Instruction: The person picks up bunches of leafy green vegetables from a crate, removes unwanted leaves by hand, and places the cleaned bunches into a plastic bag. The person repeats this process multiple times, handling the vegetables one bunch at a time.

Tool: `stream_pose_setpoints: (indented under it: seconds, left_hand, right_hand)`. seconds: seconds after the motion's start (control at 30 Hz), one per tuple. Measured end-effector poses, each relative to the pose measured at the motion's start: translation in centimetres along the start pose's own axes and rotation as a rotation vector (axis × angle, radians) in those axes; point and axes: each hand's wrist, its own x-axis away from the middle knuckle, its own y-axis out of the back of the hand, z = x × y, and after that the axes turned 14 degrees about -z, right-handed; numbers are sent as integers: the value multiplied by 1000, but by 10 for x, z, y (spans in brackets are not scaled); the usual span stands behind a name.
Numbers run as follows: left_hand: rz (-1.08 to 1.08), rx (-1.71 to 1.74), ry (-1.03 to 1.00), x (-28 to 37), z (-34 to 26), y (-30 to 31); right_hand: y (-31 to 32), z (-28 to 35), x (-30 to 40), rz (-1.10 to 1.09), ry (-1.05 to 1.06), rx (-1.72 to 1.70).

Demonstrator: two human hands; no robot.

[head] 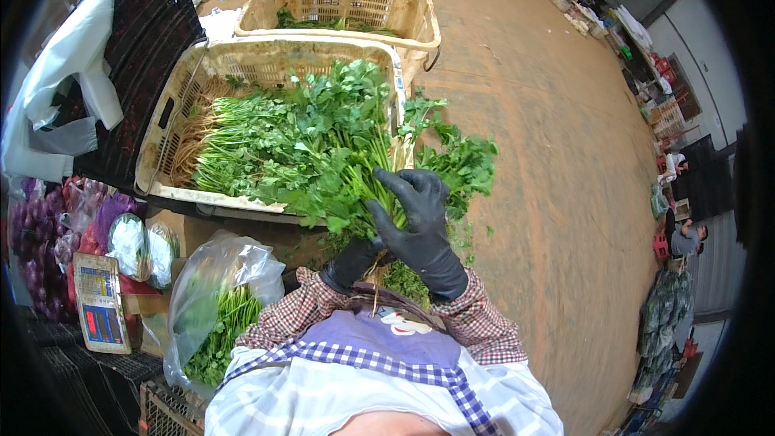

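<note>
My right hand (pixel 421 227), in a black glove, is at a loose bunch of leafy greens (pixel 363 178) that looks like coriander or celery. Its thumb and fingers are spread against the stems rather than closed around them. Lower down, my left hand (pixel 351 263), gloved too, is wrapped around the lower stems; its fingers are partly hidden by my right hand. Pale roots hang below it, in front of my purple apron (pixel 363 333). Beyond my hands, a yellowed plastic crate (pixel 266 45) holds many more greens (pixel 248 139), roots to the left.
Behind stands a second crate (pixel 418 9) with some greens. At left are a digital scale (pixel 100 303), a plastic bag of greens (pixel 242 254), white plastic bags (pixel 60 85) and purple net sacks (pixel 39 242). Fallen leaves lie on the brown floor (pixel 545 194). People sit far right.
</note>
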Motion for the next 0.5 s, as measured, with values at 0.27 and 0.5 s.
stream_pose_setpoints:
  seconds: [0.27,0.5]
  left_hand:
    - [-3,119,-2,-16,19,20]
    - [-90,156,-132,-2,9,-2]
  right_hand:
    - [-12,-35,27,-177,-225,-404]
    - [-2,-18,31,-120,-6,-259]
